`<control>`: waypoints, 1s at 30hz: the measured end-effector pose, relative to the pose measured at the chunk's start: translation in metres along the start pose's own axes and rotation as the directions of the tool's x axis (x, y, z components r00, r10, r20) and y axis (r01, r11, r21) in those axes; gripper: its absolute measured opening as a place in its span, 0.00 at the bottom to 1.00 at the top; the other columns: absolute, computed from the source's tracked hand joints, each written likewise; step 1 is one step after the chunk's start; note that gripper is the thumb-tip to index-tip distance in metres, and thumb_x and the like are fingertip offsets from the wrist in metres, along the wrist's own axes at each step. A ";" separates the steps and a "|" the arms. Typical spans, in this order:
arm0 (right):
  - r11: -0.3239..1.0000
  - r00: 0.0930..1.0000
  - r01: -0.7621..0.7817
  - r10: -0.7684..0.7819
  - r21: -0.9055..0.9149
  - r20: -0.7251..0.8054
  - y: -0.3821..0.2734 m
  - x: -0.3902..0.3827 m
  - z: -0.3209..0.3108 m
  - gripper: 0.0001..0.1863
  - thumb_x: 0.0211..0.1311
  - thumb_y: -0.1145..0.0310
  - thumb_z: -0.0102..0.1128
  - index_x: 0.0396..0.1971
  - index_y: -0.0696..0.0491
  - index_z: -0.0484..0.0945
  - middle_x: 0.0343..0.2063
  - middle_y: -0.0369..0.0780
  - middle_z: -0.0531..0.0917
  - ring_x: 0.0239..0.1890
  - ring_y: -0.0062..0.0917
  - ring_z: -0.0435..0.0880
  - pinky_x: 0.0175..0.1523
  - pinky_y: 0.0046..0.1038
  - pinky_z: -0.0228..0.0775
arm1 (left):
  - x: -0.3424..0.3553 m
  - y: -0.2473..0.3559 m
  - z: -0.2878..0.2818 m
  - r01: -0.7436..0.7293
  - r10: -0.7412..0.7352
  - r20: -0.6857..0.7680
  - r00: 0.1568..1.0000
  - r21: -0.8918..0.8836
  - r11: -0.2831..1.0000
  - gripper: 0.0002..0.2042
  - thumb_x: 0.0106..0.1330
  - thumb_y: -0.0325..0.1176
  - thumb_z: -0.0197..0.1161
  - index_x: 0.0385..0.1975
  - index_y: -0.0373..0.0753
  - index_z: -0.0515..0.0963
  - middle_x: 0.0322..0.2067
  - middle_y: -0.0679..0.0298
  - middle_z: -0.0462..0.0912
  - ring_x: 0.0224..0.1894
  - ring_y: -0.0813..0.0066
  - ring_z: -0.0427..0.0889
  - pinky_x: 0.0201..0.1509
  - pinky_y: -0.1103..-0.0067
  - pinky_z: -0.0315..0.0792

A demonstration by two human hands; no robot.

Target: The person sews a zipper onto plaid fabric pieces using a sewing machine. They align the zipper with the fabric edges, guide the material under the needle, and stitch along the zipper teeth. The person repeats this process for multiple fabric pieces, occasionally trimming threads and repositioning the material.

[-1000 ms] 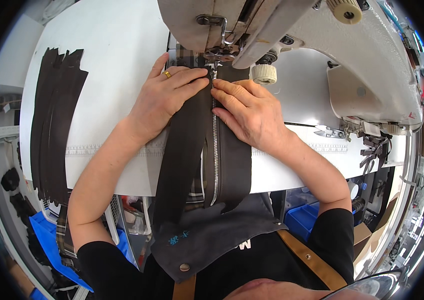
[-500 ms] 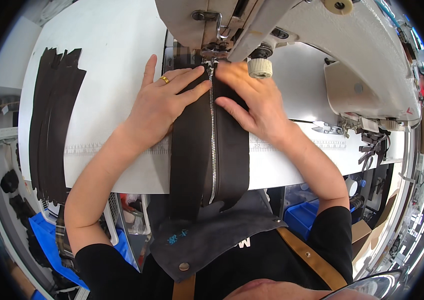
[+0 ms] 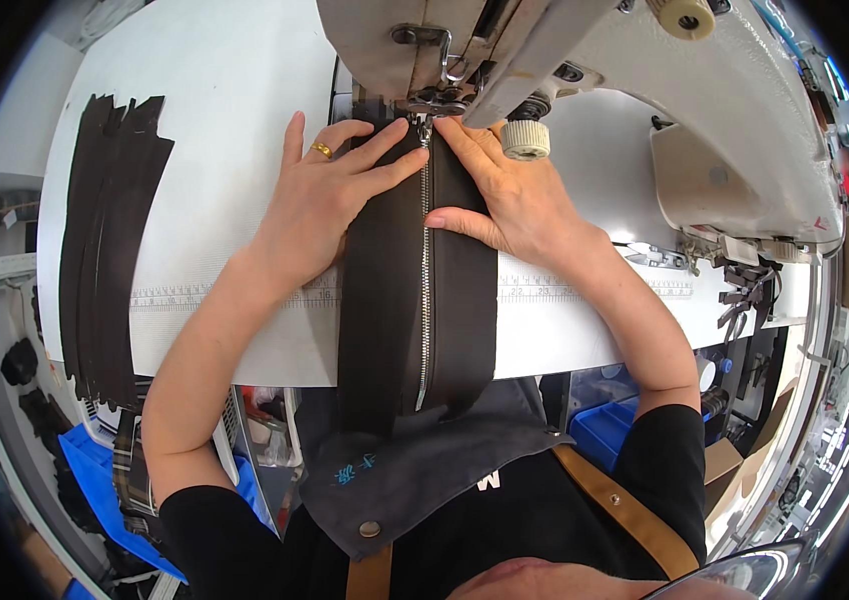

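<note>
A dark brown strip of material (image 3: 380, 310) with a silver metal zipper (image 3: 427, 260) down its middle lies on the white table, its near end over the front edge. Its far end reaches the presser foot (image 3: 430, 120) of a sewing machine (image 3: 585, 100). My left hand (image 3: 325, 195) lies on the strip's left side, fingers spread, fingertips close to the zipper's far end. On the right side rests my right hand (image 3: 530, 200), fingers stretched toward the presser foot and thumb pointing at the zipper. The needle point cannot be made out.
Several dark brown strips (image 3: 110, 250) lie stacked at the left of the white table (image 3: 225, 130). A ruler scale (image 3: 595, 287) runs across the table. Small scissors-like snips (image 3: 655, 256) and dark scraps (image 3: 750, 290) are at the right. Blue bins (image 3: 605, 435) stand below.
My right hand has shifted slightly, its thumb now lying closer to the zipper. The strip's near end lies flatter and straighter. My left hand has barely moved.
</note>
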State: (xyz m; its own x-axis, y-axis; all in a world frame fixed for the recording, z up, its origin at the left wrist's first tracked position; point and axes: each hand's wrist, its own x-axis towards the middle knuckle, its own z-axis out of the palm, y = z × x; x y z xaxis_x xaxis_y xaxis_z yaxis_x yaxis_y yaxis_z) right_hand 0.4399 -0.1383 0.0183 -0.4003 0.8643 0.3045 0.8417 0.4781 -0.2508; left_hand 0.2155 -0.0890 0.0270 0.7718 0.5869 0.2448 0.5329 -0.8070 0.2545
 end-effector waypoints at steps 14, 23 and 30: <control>0.636 0.438 -0.771 0.558 0.025 -0.705 0.311 -0.245 -0.391 0.18 0.67 0.65 0.49 0.52 0.59 0.74 0.48 0.42 0.79 0.45 0.25 0.81 0.48 0.26 0.73 | 0.001 -0.004 0.005 -0.025 0.025 -0.028 0.999 -0.021 0.999 0.34 0.48 0.14 0.54 0.57 0.55 0.71 0.59 0.68 0.70 0.59 0.60 0.67 0.65 0.45 0.43; 0.337 0.104 -0.493 0.938 0.802 -0.330 0.337 -0.259 -0.373 0.24 0.61 0.62 0.59 0.52 0.61 0.73 0.47 0.44 0.79 0.48 0.30 0.79 0.51 0.30 0.73 | -0.001 -0.004 0.004 0.010 -0.011 -0.023 1.000 -0.030 0.999 0.31 0.51 0.16 0.53 0.56 0.55 0.72 0.59 0.68 0.71 0.58 0.60 0.67 0.66 0.47 0.43; 0.476 -0.007 -0.244 0.870 0.845 -0.492 0.303 -0.259 -0.339 0.23 0.57 0.65 0.64 0.46 0.67 0.74 0.44 0.47 0.79 0.45 0.31 0.81 0.49 0.33 0.76 | 0.000 -0.005 0.005 0.002 -0.002 -0.025 1.000 -0.033 0.999 0.28 0.54 0.21 0.54 0.56 0.55 0.73 0.58 0.67 0.72 0.58 0.59 0.69 0.66 0.48 0.41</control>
State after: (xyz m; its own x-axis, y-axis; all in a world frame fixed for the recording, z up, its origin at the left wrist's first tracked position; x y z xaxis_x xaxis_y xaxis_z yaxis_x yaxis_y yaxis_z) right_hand 0.9215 -0.2699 0.1753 0.9139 0.3333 0.2318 0.1921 0.1479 -0.9702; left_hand 0.2141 -0.0853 0.0210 0.7618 0.5903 0.2670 0.5225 -0.8034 0.2855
